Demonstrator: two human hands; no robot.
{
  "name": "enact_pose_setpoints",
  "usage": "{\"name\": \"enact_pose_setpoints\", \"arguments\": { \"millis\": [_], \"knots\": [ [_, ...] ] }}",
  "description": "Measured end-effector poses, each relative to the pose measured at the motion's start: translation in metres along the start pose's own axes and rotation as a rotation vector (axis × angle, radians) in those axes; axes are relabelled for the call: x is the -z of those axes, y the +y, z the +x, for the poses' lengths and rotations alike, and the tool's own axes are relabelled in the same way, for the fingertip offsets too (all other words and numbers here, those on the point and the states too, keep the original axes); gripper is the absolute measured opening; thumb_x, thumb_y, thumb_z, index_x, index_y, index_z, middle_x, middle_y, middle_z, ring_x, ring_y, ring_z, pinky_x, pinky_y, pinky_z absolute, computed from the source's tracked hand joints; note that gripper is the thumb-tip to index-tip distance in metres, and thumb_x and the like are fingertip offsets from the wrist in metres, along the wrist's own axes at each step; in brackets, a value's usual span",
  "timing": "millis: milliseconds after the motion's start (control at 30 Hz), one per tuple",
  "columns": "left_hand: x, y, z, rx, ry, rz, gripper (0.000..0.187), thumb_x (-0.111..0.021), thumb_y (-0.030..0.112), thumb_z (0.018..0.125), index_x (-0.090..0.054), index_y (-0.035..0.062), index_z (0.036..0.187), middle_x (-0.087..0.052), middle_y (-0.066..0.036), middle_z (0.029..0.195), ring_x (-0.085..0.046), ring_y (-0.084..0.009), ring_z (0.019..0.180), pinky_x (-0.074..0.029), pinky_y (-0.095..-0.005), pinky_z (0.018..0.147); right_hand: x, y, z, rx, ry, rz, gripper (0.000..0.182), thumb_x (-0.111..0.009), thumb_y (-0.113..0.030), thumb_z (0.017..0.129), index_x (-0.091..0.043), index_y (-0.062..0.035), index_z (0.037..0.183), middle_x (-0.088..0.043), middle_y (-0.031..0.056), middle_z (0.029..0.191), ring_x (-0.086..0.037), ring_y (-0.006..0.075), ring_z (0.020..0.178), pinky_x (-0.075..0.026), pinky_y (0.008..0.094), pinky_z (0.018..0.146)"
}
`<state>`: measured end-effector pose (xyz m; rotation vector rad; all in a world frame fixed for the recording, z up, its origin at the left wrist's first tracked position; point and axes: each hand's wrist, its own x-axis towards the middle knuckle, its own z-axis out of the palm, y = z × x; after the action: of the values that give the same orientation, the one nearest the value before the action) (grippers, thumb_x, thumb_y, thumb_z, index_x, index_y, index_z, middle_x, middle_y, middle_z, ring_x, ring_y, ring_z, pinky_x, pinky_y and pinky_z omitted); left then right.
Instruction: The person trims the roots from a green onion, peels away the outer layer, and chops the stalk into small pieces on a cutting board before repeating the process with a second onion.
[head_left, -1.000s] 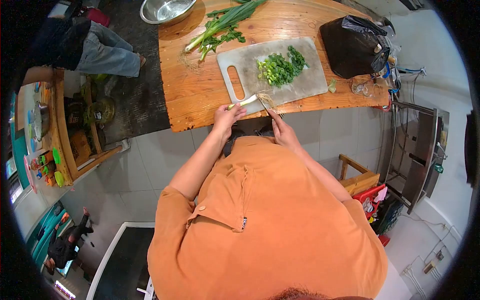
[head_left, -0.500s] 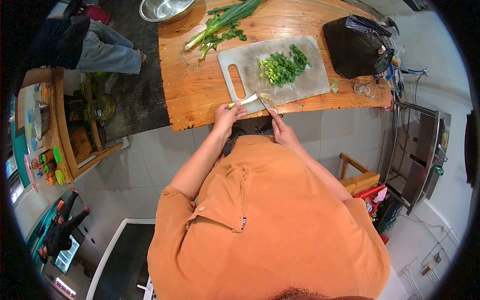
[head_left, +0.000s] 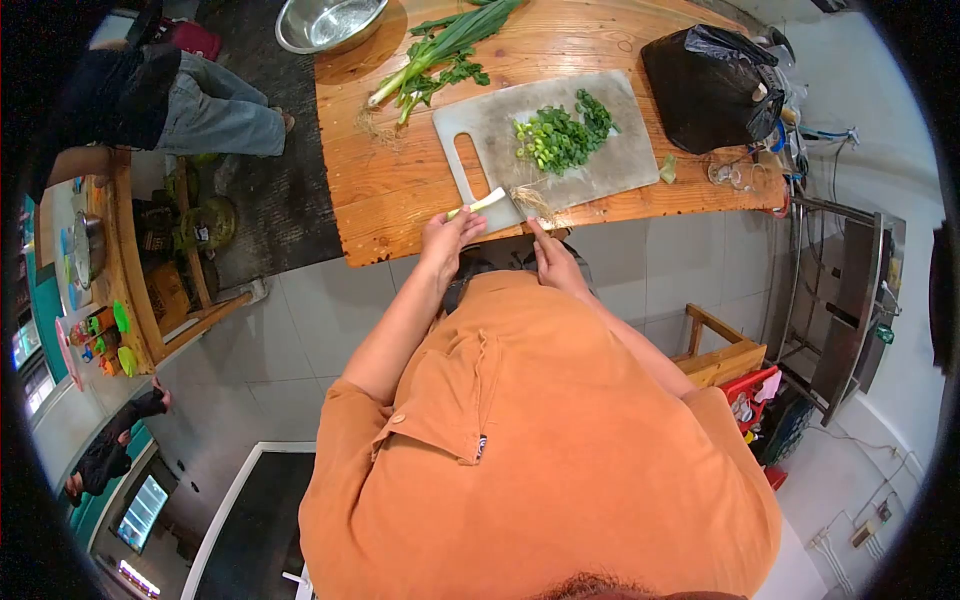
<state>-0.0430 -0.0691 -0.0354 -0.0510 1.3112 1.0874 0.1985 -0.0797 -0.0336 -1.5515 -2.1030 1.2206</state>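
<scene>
Cut: root end was joined to the stalk half a second ago; now there's a gap, knife between. Reads as trim done on this one.
Stalk: bare white end exposed, over the near-left corner of the cutting board.
Roots: severed tuft, board's near edge, just right of the blade.
Left hand: fingers pinched shut on stalk's green end, at bench near edge.
Right hand: curled round knife handle, just off bench's near edge; full grip hidden.
Chopped greens: board, toward far edge, unchanged.
Whole bunch: bench, beyond board's far-left corner, roots on.
Writing: pocket tag too small; lit screen illegible. No brands readable.
</scene>
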Motion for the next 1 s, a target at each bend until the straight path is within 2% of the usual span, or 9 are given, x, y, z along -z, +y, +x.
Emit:
{"name": "enact_pose_setpoints", "arguments": {
  "millis": [33, 233, 367, 533, 667, 767, 833, 933, 1000],
  "knots": [
    [0.004, 0.001, 0.000, -0.017, 0.021, -0.004, 0.031, -0.062, 0.015, 0.101, -0.053, -0.0113, 0.115, -0.065, -0.022, 0.107, -0.070, -0.0296, 0.100, -0.061, -0.0367, 0.091, 0.001, -0.001, -0.001, 0.016, 0.013, 0.003, 0.053, -0.049, -0.016, 0.104, -0.037, -0.0275, 0.154, -0.056, 0.0185, 0.087, -0.058, 0.0385, 0.083, -0.049, 0.0476, 0.077],
    [0.020, 0.009, -0.004, -0.054, -0.018, 0.031, 0.032, -0.064, 0.015, 0.100, -0.052, -0.0098, 0.115, -0.065, -0.021, 0.107, -0.070, -0.0296, 0.099, -0.060, -0.0383, 0.092, 0.020, 0.005, -0.011, -0.069, -0.007, -0.038, 0.052, -0.050, -0.018, 0.104, -0.038, -0.0295, 0.153, -0.056, 0.0173, 0.090, -0.058, 0.0375, 0.086, -0.049, 0.0465, 0.079],
    [0.016, 0.009, -0.006, -0.080, -0.026, 0.059, 0.030, -0.063, 0.014, 0.100, -0.052, -0.0102, 0.113, -0.067, -0.022, 0.105, -0.072, -0.0285, 0.094, -0.063, -0.0358, 0.086, 0.043, 0.016, -0.028, -0.092, 0.050, -0.054, 0.051, -0.050, -0.019, 0.104, -0.039, -0.0302, 0.152, -0.057, 0.0170, 0.091, -0.058, 0.0373, 0.088, -0.049, 0.0463, 0.081],
    [-0.002, 0.012, -0.011, -0.102, -0.040, 0.117, 0.030, -0.064, 0.015, 0.099, -0.052, -0.0096, 0.113, -0.068, -0.021, 0.103, -0.072, -0.0260, 0.092, -0.063, -0.0339, 0.083, 0.072, 0.030, -0.045, -0.194, 0.071, -0.072, 0.047, -0.049, -0.019, 0.104, -0.044, -0.0295, 0.150, -0.061, 0.0182, 0.101, -0.061, 0.0376, 0.096, -0.050, 0.0455, 0.085],
    [-0.009, 0.012, -0.010, -0.114, -0.065, 0.143, 0.029, -0.064, 0.015, 0.099, -0.053, -0.0088, 0.112, -0.068, -0.020, 0.102, -0.072, -0.0251, 0.092, -0.063, -0.0332, 0.082, 0.092, 0.048, -0.044, -0.166, 0.140, -0.103, 0.046, -0.049, -0.015, 0.105, -0.045, -0.0255, 0.150, -0.060, 0.0183, 0.093, -0.061, 0.0351, 0.088, -0.050, 0.0411, 0.083],
    [-0.012, 0.009, -0.008, -0.116, -0.078, 0.150, 0.029, -0.065, 0.015, 0.099, -0.053, -0.0082, 0.111, -0.068, -0.020, 0.102, -0.072, -0.0249, 0.091, -0.063, -0.0332, 0.082, 0.114, 0.070, -0.034, -0.163, 0.205, -0.114, 0.045, -0.050, -0.015, 0.105, -0.047, -0.0240, 0.149, -0.064, 0.0192, 0.101, -0.062, 0.0359, 0.092, -0.049, 0.0410, 0.084],
    [-0.014, 0.010, -0.007, -0.115, -0.086, 0.153, 0.029, -0.065, 0.015, 0.099, -0.052, -0.0079, 0.111, -0.068, -0.019, 0.102, -0.072, -0.0248, 0.091, -0.063, -0.0332, 0.082, 0.129, 0.106, -0.022, -0.128, 0.309, -0.115, 0.041, -0.049, -0.020, 0.104, -0.050, -0.0224, 0.146, -0.063, 0.0212, 0.105, -0.061, 0.0401, 0.100, -0.049, 0.0457, 0.090],
    [-0.019, 0.007, -0.006, -0.105, -0.094, 0.159, 0.029, -0.065, 0.016, 0.099, -0.052, -0.0073, 0.111, -0.068, -0.020, 0.102, -0.072, -0.0248, 0.091, -0.063, -0.0334, 0.082, 0.173, 0.106, -0.003, -0.264, 0.410, -0.139, 0.040, -0.049, -0.020, 0.104, -0.051, -0.0186, 0.144, -0.064, 0.0231, 0.113, -0.061, 0.0408, 0.106, -0.049, 0.0451, 0.093],
    [-0.022, 0.009, -0.006, -0.117, -0.120, 0.171, 0.030, -0.066, 0.016, 0.098, -0.052, -0.0070, 0.110, -0.068, -0.019, 0.102, -0.072, -0.0248, 0.091, -0.063, -0.0337, 0.082, 0.182, 0.102, 0.000, -0.272, 0.398, -0.159, 0.040, -0.049, -0.020, 0.105, -0.051, -0.0181, 0.145, -0.064, 0.0233, 0.118, -0.061, 0.0405, 0.110, -0.048, 0.0442, 0.094]
  ]
}}
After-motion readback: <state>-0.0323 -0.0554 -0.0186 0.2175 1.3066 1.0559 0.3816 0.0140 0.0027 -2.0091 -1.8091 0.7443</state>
